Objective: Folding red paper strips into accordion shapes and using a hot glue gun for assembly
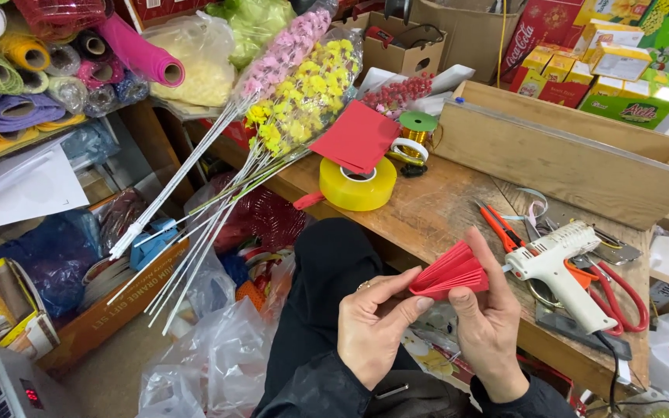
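A pleated red paper fan [451, 273] is pinched between both hands just in front of the wooden table edge. My left hand [375, 323] grips its narrow left end with thumb and forefinger; a ring shows on one finger. My right hand [492, 316] holds the wider right side, the forefinger raised along the folds. A white glue gun [563, 267] lies on the table just right of the fan. A flat red paper sheet [355, 137] rests on a yellow tape roll [358, 186] farther back.
Orange-handled scissors [501, 227] and red-handled scissors [621, 288] lie by the glue gun. A long wooden box [567, 159] stands behind. Wrapped yellow and pink artificial flower stems [296, 93] lean across the table's left. Rolls of mesh fill the shelf [32, 70]. Plastic bags crowd the floor.
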